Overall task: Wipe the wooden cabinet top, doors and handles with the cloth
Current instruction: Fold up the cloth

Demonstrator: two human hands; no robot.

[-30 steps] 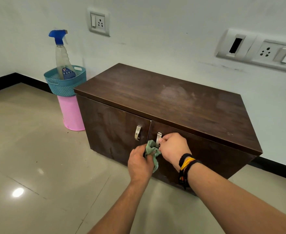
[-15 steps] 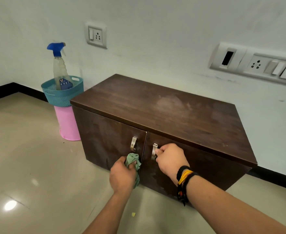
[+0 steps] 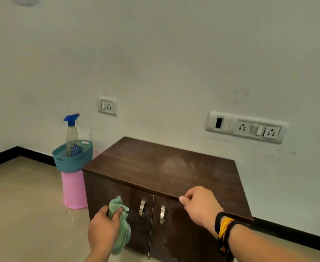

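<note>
Two doors (image 3: 117, 203), two handles (image 3: 142, 208), one cloth (image 3: 122, 224), two hands (image 3: 103, 228).

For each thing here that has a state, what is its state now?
Left door: closed.
Right door: closed.
Cloth: bunched, pressed on left door.
Left hand: gripping cloth.
Right hand: resting on the top's front edge.
Spray bottle: upright in basket.

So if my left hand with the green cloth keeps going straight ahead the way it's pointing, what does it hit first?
Most likely the dark brown wooden cabinet's left door. The left hand holds the crumpled green cloth in front of that panel, left of the curved metal handle. Depth is unclear; the cloth may already touch it.
</note>
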